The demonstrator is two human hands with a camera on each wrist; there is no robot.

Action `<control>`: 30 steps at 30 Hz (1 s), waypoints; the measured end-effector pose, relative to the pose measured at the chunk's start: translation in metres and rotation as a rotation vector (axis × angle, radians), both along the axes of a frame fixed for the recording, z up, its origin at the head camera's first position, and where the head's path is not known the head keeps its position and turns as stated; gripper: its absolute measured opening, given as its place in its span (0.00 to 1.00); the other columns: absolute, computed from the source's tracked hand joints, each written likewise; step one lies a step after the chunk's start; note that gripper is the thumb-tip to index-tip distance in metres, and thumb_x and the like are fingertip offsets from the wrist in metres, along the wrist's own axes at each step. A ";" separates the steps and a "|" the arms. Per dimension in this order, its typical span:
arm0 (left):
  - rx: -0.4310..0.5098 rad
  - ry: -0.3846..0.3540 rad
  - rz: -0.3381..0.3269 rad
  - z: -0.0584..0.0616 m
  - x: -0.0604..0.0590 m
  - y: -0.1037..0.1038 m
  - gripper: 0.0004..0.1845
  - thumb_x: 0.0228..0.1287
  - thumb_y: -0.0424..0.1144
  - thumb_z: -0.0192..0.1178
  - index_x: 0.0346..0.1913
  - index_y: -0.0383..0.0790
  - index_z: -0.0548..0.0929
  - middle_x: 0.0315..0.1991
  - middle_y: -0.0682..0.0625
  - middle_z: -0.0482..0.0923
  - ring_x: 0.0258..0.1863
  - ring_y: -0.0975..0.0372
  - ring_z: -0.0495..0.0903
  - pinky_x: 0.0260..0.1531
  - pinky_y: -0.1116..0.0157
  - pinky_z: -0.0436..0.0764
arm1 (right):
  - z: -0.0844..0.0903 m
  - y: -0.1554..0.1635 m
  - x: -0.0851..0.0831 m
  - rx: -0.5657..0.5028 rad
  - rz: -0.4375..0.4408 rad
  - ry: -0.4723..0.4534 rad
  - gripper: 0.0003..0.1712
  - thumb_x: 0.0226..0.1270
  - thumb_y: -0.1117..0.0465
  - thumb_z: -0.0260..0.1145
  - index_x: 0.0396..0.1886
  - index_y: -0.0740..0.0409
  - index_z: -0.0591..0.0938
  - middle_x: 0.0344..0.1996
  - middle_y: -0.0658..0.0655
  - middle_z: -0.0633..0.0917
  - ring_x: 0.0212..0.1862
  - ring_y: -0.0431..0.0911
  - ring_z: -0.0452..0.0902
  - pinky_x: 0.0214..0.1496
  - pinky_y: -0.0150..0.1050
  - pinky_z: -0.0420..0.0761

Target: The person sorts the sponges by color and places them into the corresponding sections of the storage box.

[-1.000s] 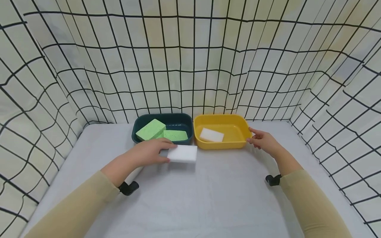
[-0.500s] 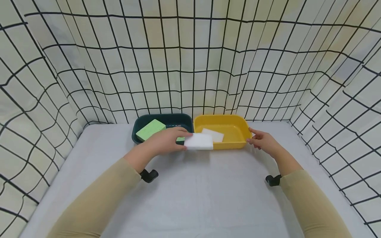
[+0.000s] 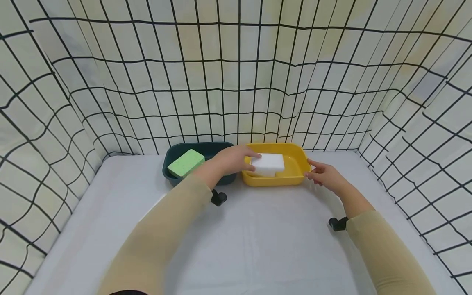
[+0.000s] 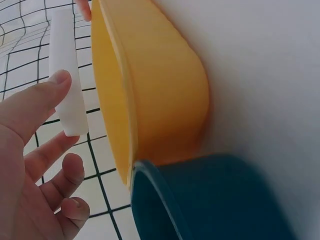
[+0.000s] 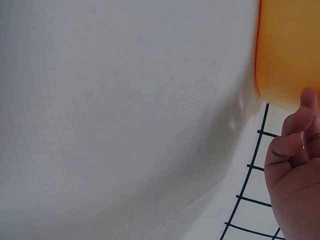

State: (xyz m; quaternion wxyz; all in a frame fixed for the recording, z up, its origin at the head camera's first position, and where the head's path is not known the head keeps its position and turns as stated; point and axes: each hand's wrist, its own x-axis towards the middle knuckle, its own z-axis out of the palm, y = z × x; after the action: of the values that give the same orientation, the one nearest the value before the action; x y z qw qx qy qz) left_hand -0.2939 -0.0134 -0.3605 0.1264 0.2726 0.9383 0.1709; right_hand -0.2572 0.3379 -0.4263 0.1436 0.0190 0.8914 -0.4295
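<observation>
Here the left hand (image 3: 232, 159) pinched a white rectangular foam sponge (image 3: 268, 162) over the yellow plastic tub (image 3: 298, 174), whose rim the right hand (image 3: 326, 175) steadied with relaxed fingers.

A pale cloth backdrop (image 3: 236, 82) printed with a black grid curves around three sides, hanging in soft folds. Below it, a light grey tablecloth (image 3: 258, 246) covers the flat table surface. Lighting is even and soft.

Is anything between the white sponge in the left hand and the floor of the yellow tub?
Yes. Another white sponge lies in the yellow tub directly beneath the held white sponge. The left hand holds it above the tub; nothing else intervenes.
</observation>
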 end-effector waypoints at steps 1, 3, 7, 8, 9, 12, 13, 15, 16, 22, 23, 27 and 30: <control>0.003 -0.010 -0.002 -0.001 -0.002 0.005 0.27 0.64 0.54 0.66 0.67 0.65 0.76 0.70 0.54 0.67 0.66 0.57 0.66 0.67 0.51 0.66 | -0.001 0.000 0.000 -0.002 -0.002 -0.001 0.43 0.71 0.47 0.65 0.80 0.47 0.56 0.44 0.64 0.79 0.40 0.54 0.72 0.44 0.38 0.75; 0.001 -0.016 -0.007 -0.004 -0.007 0.015 0.27 0.64 0.54 0.66 0.67 0.64 0.77 0.70 0.54 0.68 0.66 0.57 0.66 0.67 0.51 0.66 | -0.002 0.001 0.000 -0.004 -0.001 -0.001 0.43 0.71 0.48 0.65 0.80 0.47 0.56 0.44 0.64 0.79 0.40 0.54 0.72 0.44 0.38 0.75; -0.028 -0.010 -0.023 -0.012 -0.014 0.034 0.26 0.64 0.54 0.66 0.66 0.63 0.77 0.68 0.56 0.70 0.64 0.59 0.68 0.68 0.54 0.66 | -0.003 0.001 0.000 -0.003 -0.004 -0.005 0.43 0.71 0.47 0.65 0.79 0.45 0.57 0.44 0.63 0.79 0.39 0.54 0.73 0.44 0.39 0.75; -0.036 -0.010 -0.031 -0.014 -0.015 0.039 0.26 0.64 0.54 0.66 0.66 0.63 0.78 0.68 0.56 0.71 0.64 0.59 0.68 0.68 0.55 0.65 | -0.003 0.001 -0.001 -0.001 -0.006 -0.005 0.43 0.71 0.47 0.65 0.79 0.45 0.57 0.43 0.63 0.79 0.39 0.54 0.73 0.44 0.39 0.75; -0.041 -0.011 -0.039 -0.016 -0.015 0.043 0.26 0.65 0.53 0.66 0.66 0.62 0.78 0.68 0.56 0.71 0.64 0.59 0.68 0.68 0.55 0.65 | -0.003 0.001 -0.001 0.001 -0.006 -0.005 0.43 0.71 0.47 0.65 0.79 0.45 0.57 0.43 0.63 0.79 0.39 0.54 0.73 0.44 0.39 0.75; -0.046 -0.029 -0.053 -0.020 -0.016 0.052 0.26 0.65 0.50 0.67 0.66 0.60 0.78 0.67 0.55 0.72 0.65 0.59 0.68 0.69 0.57 0.64 | -0.003 0.000 -0.001 0.003 -0.015 -0.008 0.42 0.71 0.47 0.65 0.79 0.44 0.58 0.43 0.62 0.79 0.38 0.54 0.73 0.44 0.39 0.75; -0.049 -0.037 -0.054 -0.021 -0.017 0.055 0.26 0.65 0.49 0.67 0.66 0.60 0.78 0.67 0.55 0.72 0.65 0.59 0.68 0.70 0.57 0.64 | -0.002 0.000 -0.001 0.005 -0.015 -0.008 0.42 0.71 0.47 0.65 0.79 0.44 0.58 0.43 0.62 0.78 0.38 0.54 0.73 0.44 0.39 0.75; -0.052 -0.047 -0.049 -0.022 -0.017 0.058 0.26 0.66 0.47 0.67 0.66 0.59 0.78 0.68 0.56 0.72 0.65 0.59 0.68 0.70 0.57 0.64 | -0.002 -0.001 0.000 0.009 -0.013 -0.006 0.43 0.70 0.47 0.65 0.79 0.44 0.58 0.42 0.62 0.78 0.38 0.54 0.73 0.44 0.39 0.74; -0.053 -0.050 -0.045 -0.022 -0.017 0.060 0.26 0.66 0.47 0.67 0.66 0.59 0.78 0.68 0.56 0.72 0.65 0.59 0.68 0.70 0.57 0.64 | -0.001 -0.001 0.000 0.010 -0.013 -0.004 0.43 0.70 0.47 0.66 0.79 0.43 0.58 0.42 0.62 0.79 0.38 0.54 0.73 0.44 0.39 0.74; -0.075 -0.062 -0.020 -0.021 -0.020 0.066 0.26 0.66 0.44 0.67 0.66 0.59 0.78 0.68 0.56 0.72 0.64 0.58 0.68 0.69 0.56 0.64 | 0.000 0.000 0.000 0.009 -0.022 0.002 0.42 0.71 0.47 0.65 0.79 0.43 0.58 0.42 0.62 0.79 0.37 0.54 0.73 0.44 0.40 0.74; -0.079 -0.067 -0.017 -0.021 -0.021 0.067 0.25 0.66 0.43 0.67 0.66 0.59 0.78 0.68 0.56 0.72 0.64 0.58 0.68 0.69 0.56 0.64 | -0.001 0.001 0.000 0.008 -0.023 0.003 0.42 0.71 0.47 0.65 0.79 0.43 0.58 0.42 0.62 0.79 0.38 0.55 0.73 0.44 0.40 0.74; -0.090 -0.084 -0.008 -0.019 -0.024 0.071 0.25 0.66 0.40 0.67 0.65 0.59 0.79 0.66 0.56 0.73 0.63 0.59 0.69 0.69 0.57 0.65 | -0.004 0.002 -0.002 0.005 -0.024 0.005 0.42 0.70 0.46 0.66 0.79 0.42 0.59 0.42 0.62 0.79 0.38 0.55 0.73 0.45 0.40 0.75; -0.093 -0.102 -0.004 -0.018 -0.026 0.074 0.26 0.67 0.38 0.66 0.66 0.59 0.78 0.62 0.56 0.76 0.59 0.60 0.71 0.68 0.57 0.66 | -0.005 0.003 -0.003 0.004 -0.027 0.007 0.42 0.70 0.45 0.66 0.79 0.41 0.59 0.42 0.62 0.79 0.38 0.55 0.73 0.45 0.40 0.75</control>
State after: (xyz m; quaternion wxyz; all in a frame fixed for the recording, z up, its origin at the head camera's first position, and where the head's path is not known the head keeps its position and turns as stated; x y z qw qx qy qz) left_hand -0.3194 0.0601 -0.3788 0.1869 0.2591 0.9371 0.1406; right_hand -0.2603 0.3411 -0.4314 0.1347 0.0297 0.8924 -0.4297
